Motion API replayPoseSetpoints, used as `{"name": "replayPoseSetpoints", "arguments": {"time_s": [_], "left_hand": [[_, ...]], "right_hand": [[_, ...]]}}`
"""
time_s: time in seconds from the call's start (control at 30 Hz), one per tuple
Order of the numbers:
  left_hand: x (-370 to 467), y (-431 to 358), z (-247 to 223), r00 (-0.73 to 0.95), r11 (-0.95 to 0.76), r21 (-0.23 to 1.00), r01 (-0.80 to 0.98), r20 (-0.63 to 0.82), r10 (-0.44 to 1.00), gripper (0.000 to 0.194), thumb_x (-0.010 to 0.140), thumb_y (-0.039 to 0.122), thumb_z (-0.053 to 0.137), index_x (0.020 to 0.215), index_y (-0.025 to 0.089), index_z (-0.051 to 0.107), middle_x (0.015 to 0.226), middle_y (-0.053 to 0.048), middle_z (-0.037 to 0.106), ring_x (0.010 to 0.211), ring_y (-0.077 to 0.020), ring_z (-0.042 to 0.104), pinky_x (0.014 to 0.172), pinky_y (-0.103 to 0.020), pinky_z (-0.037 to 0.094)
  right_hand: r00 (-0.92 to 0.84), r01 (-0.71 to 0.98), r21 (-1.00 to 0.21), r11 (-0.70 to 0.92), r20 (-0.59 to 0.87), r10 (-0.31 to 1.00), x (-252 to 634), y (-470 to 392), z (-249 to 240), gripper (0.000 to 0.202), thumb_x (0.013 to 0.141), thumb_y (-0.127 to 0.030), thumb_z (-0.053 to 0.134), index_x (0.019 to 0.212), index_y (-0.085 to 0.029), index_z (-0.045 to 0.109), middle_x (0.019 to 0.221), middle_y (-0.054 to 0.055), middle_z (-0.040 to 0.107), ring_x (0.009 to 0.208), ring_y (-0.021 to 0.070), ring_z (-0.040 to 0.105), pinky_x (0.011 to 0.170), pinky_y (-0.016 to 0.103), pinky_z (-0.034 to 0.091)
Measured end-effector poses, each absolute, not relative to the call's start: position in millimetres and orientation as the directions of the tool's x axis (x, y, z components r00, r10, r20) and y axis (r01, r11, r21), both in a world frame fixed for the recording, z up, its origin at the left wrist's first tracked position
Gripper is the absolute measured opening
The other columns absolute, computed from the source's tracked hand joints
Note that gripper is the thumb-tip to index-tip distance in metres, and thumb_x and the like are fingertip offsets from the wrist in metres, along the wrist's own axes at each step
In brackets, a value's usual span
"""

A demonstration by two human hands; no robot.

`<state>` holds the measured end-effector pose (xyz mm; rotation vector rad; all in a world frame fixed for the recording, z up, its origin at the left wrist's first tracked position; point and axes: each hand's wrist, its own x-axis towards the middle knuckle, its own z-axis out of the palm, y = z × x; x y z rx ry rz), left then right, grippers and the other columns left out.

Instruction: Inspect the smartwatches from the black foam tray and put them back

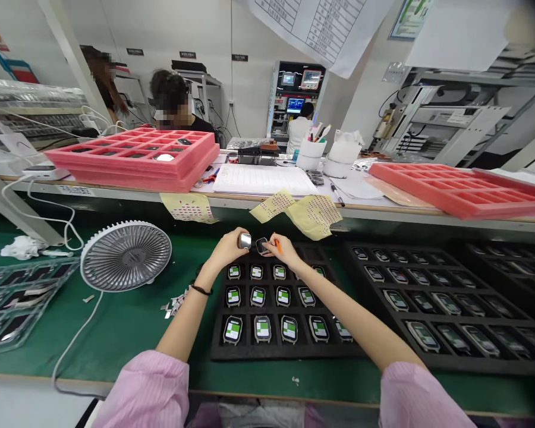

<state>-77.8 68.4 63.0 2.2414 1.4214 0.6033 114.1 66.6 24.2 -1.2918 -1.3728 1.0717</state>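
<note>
Above the far edge of a black foam tray (289,352), my left hand (226,251) is closed around a smartwatch body (245,241) with a pale, shiny face. Beside it my right hand (286,249) grips a second smartwatch body (261,245), which has a dark face. A thin orange tool (277,245) sticks out between the right fingers; its tip is too small to make out. The two watches are close together but apart. Below them in the tray's slots lie several strapless smartwatches (263,328) with lit green-and-white screens.
To the right are more black trays (370,297) of dark-screened watches. A round grey fan (127,255) stands at left, past paper scraps (176,303) and a clear tray (24,297). Pink foam trays (160,169) rest on the raised shelf (232,196). Other people sit beyond.
</note>
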Motion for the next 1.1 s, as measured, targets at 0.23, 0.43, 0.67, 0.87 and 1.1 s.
{"name": "replayPoseSetpoints", "arguments": {"time_s": [0.23, 0.43, 0.67, 0.87, 1.1], "left_hand": [[-86.3, 90.6, 33.1, 0.349, -0.304, 0.353, 0.885, -0.069, 0.935, 0.046, 0.071, 0.033, 0.070, 0.114, 0.017, 0.061, 0.115, -0.013, 0.062, 0.113, -0.0296, 0.056, 0.085, -0.032, 0.048], [-95.4, 82.2, 52.6, 0.298, -0.251, 0.203, 0.946, -0.254, 0.920, 0.024, 0.083, 0.036, 0.057, 0.090, 0.018, 0.070, 0.101, -0.012, 0.068, 0.099, -0.0272, 0.063, 0.082, -0.033, 0.050], [-71.6, 65.5, 38.7, 0.159, -0.145, 0.067, 0.987, -0.315, 0.936, 0.028, 0.091, 0.030, 0.051, 0.107, 0.010, 0.063, 0.115, -0.018, 0.061, 0.105, -0.0273, 0.060, 0.086, -0.043, 0.048], [-70.7, 40.2, 21.9, 0.202, -0.185, 0.114, 0.976, -0.164, 0.965, 0.037, 0.095, 0.028, 0.035, 0.110, 0.006, 0.062, 0.127, -0.025, 0.047, 0.114, -0.0362, 0.053, 0.089, -0.042, 0.044], [-77.5, 41.4, 19.0, 0.226, -0.197, 0.226, 0.954, -0.110, 0.968, 0.040, 0.096, 0.032, 0.032, 0.106, 0.005, 0.059, 0.119, -0.025, 0.051, 0.116, -0.0351, 0.051, 0.091, -0.039, 0.042]], "right_hand": [[0.043, 0.468, -0.883, 0.022, 0.048, 0.998, 96.8, 88.1, -6.4, 0.040, 0.070, -0.041, 0.069, 0.056, -0.020, 0.038, 0.054, -0.005, 0.047, 0.050, 0.0142, 0.061, 0.048, 0.026, 0.054], [0.128, 0.744, -0.667, -0.037, 0.089, 0.988, 152.6, 83.8, 7.4, 0.020, 0.086, -0.029, 0.054, 0.070, -0.017, 0.052, 0.074, 0.008, 0.065, 0.078, 0.0223, 0.068, 0.067, 0.028, 0.051], [0.211, 0.872, -0.454, -0.182, 0.013, 0.977, 185.8, 73.6, -6.8, 0.013, 0.088, -0.021, 0.058, 0.091, -0.009, 0.060, 0.094, 0.013, 0.066, 0.093, 0.0234, 0.064, 0.083, 0.038, 0.048], [0.207, 0.836, -0.513, -0.194, -0.032, 0.978, 192.4, 81.0, -14.4, 0.024, 0.092, -0.034, 0.054, 0.103, -0.013, 0.061, 0.102, 0.007, 0.063, 0.091, 0.0175, 0.062, 0.082, 0.037, 0.051], [0.200, 0.706, -0.674, -0.218, -0.105, 0.974, 204.7, 88.1, -20.9, 0.026, 0.093, -0.034, 0.053, 0.106, -0.012, 0.059, 0.096, 0.005, 0.064, 0.079, 0.0140, 0.063, 0.071, 0.032, 0.054]]}}
